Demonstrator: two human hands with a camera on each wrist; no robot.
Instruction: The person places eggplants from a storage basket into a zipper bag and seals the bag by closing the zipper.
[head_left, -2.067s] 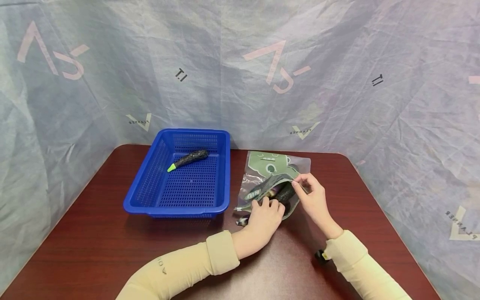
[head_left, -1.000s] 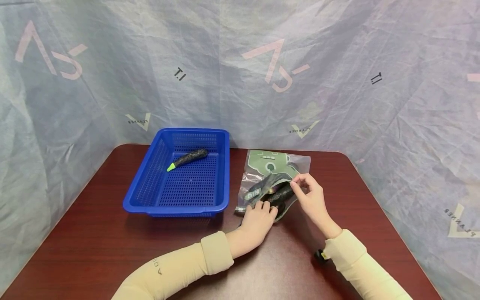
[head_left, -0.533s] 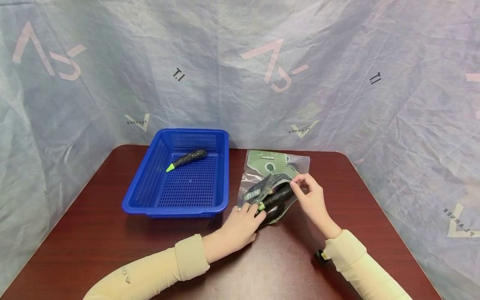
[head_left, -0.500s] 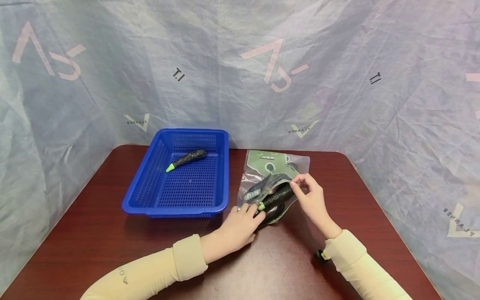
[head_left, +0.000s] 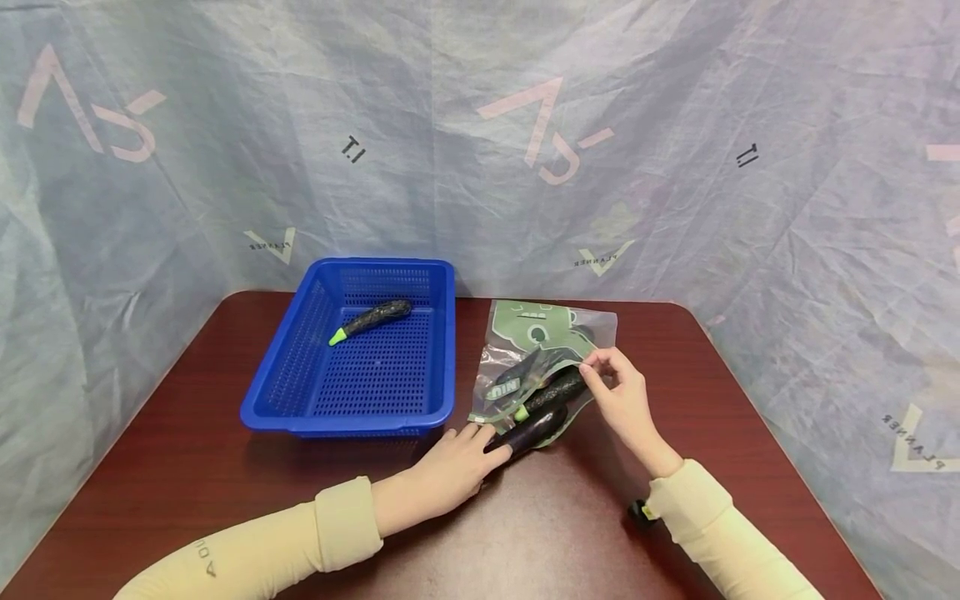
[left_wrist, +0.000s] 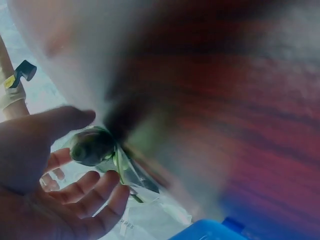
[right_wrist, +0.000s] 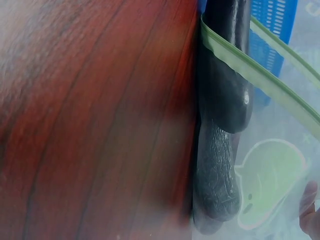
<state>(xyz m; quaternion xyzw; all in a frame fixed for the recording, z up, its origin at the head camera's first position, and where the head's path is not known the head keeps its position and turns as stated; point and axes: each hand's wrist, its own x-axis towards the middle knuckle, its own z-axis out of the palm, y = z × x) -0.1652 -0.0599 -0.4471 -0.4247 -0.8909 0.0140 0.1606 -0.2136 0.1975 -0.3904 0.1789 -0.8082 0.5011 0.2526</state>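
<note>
In the head view a clear zip bag (head_left: 498,354) with a green cartoon print lies right of the basket, its mouth held apart. My right hand (head_left: 618,396) pinches the upper edge of the mouth between thumb and finger. A glossy dark eggplant (head_left: 536,429) lies partly in the mouth, its near end sticking out toward my left hand (head_left: 453,467). Around that end, the left wrist view has my thumb and fingers spread, the eggplant's tip (left_wrist: 92,146) between them. A rougher dark eggplant (head_left: 555,392) with a green tip lies beside it, inside the bag.
A blue perforated basket (head_left: 255,412) stands left of the bag, holding one dark eggplant (head_left: 375,318) with a bright green end. The brown table (head_left: 187,492) meets a printed grey cloth (head_left: 420,183) at its back and sides.
My left hand has drawn back from the bag mouth toward the lower left, uncovering the glossy eggplant and the green-tipped one. The right hand has kept its hold on the bag edge.
</note>
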